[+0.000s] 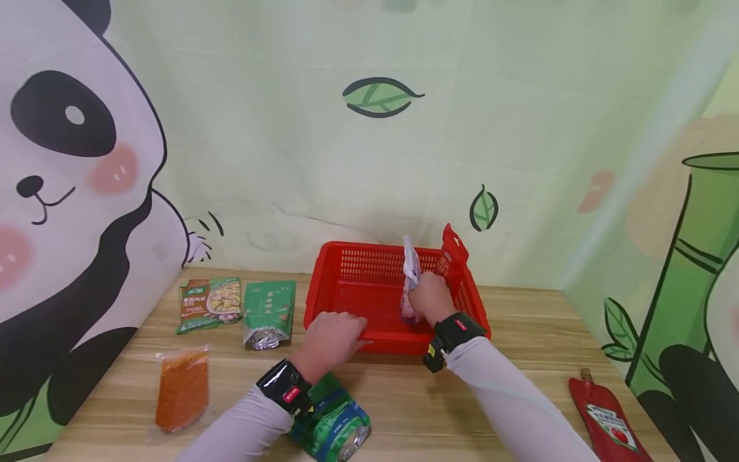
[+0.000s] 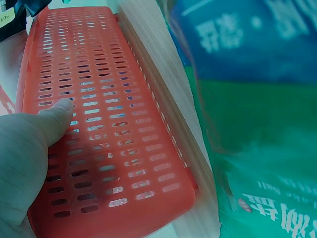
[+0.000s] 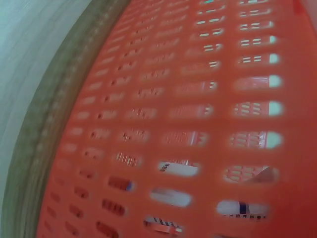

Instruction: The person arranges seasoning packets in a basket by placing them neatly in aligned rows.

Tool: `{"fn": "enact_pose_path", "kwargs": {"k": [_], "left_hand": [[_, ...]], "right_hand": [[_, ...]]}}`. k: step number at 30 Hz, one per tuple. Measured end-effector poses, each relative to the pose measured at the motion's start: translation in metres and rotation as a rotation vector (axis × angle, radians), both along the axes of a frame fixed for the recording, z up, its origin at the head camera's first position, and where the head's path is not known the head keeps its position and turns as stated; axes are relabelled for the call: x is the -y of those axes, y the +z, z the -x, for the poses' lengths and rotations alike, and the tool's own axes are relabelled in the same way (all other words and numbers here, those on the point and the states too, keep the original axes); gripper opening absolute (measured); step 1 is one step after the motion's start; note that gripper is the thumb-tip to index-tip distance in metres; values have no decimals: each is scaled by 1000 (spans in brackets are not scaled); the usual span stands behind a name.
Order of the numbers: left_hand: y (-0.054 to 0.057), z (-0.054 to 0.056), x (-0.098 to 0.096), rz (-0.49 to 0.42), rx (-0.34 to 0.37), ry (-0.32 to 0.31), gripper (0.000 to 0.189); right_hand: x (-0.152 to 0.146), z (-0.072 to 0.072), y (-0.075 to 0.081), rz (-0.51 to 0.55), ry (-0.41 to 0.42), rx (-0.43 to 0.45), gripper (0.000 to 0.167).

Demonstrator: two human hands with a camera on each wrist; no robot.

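A red plastic basket (image 1: 398, 344) with slotted walls stands against the backdrop. My left hand (image 1: 331, 340) holds its front left rim; in the left wrist view the thumb (image 2: 54, 121) presses on the slotted outer wall (image 2: 114, 163). Inside the basket, my right hand (image 1: 432, 298) grips a white and pink packet (image 1: 410, 276), which stands upright. Just right of that packet, a red packet (image 1: 452, 253) leans at the basket's right end. The right wrist view is filled by the basket wall (image 3: 158, 119), which hides the fingers.
Under my left wrist lies a green and blue pouch (image 1: 340, 420). To the left are a green-brown food packet (image 1: 210, 303), a green pouch (image 1: 269, 311) and a clear bag of orange contents (image 1: 181, 388). A red ketchup pouch (image 1: 609, 423) with a spout lies at the right.
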State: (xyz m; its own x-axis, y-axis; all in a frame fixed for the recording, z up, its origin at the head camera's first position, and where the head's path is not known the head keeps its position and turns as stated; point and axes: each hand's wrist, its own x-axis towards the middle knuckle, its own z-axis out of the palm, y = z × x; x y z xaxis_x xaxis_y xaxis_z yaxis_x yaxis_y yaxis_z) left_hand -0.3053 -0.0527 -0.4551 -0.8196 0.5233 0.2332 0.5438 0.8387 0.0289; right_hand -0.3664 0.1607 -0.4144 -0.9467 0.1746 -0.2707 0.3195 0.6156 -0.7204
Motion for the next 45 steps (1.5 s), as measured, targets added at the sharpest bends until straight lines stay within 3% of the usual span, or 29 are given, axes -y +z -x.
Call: {"fn": "enact_pose_path", "kwargs": {"k": [6,18,33,45], "left_hand": [[0,1,0,-2,17,5,30],[-3,2,-1,-18,15,4,27],[-3,1,-1,-11,15,6,28],[-1,-1,-1,-14,23,6,28]], "right_hand": [[-3,-1,0,-15,-6,-16,28],[-9,-3,-3,-113,24,-133,27],[-14,-3,-4,-193,46,-173,28],[-12,-1,-7,-341,50,-218,37]]}}
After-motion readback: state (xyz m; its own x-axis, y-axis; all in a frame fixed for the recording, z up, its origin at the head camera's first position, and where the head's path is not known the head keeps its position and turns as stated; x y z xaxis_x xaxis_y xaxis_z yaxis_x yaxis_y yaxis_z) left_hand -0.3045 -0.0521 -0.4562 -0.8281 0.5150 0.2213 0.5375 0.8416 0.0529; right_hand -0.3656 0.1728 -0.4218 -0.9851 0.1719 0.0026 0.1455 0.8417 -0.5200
